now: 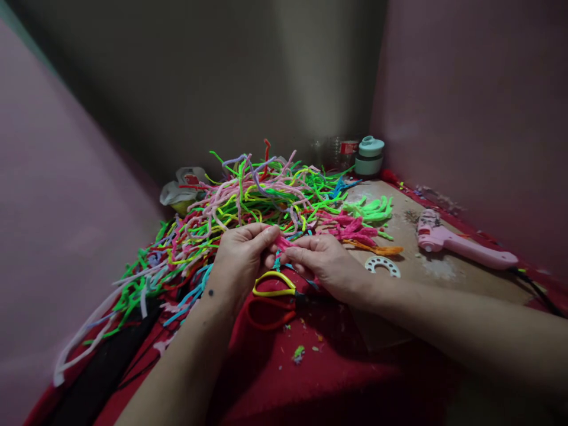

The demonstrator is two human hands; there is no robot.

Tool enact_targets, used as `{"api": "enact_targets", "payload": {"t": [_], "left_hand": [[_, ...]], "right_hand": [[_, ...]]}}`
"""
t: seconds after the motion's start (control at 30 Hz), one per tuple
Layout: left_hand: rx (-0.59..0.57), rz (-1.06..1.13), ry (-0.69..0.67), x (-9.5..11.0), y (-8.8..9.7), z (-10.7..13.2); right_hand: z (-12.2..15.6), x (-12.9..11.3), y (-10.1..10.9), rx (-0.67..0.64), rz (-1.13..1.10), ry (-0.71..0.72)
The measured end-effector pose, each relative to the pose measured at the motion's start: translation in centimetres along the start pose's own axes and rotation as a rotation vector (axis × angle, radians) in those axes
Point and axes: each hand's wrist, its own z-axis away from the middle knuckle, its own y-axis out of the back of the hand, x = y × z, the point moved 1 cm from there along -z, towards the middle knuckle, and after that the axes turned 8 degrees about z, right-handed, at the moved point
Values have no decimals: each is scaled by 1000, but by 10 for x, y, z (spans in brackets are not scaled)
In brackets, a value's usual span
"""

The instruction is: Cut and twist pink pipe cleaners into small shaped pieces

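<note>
Between my two hands is a short pink pipe cleaner (283, 242), pinched at both ends. My left hand (242, 254) closes thumb and finger on its left end. On the other end, the fingertips of my right hand (326, 263) are pressed together. Part of the pink piece is hidden by my fingers, so its full shape cannot be made out. Just below the hands lies a pair of scissors (275, 293) with one yellow and one red handle. A big tangled heap of coloured pipe cleaners (252, 192) rises right behind my hands.
On the right, a brown board (412, 296) carries a pink glue gun (465, 245), a white ring-shaped piece with holes (382, 266), and bundles of green pipe cleaners (370, 208) and pink ones. A teal-lidded jar (369, 157) stands behind. Scraps (299, 353) dot the red cloth (310, 390).
</note>
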Motion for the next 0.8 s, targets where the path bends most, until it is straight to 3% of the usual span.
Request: {"api": "enact_targets", "payload": {"t": [0.13, 0.3, 0.47, 0.67, 0.8], "left_hand": [[0, 74, 2, -2, 2, -2], [-7, 245, -6, -4, 3, -3], [-52, 362, 106, -6, 6, -7], [-174, 207, 139, -2, 13, -7], [-219, 110, 136, 3, 17, -4]], "right_hand": [[2, 1, -2, 12, -38, 137], [2, -1, -2, -26, -75, 44], [1, 2, -3, -46, -87, -2], [1, -4, 4, -252, 4, 40], [-3, -8, 12, -431, -116, 21]]}}
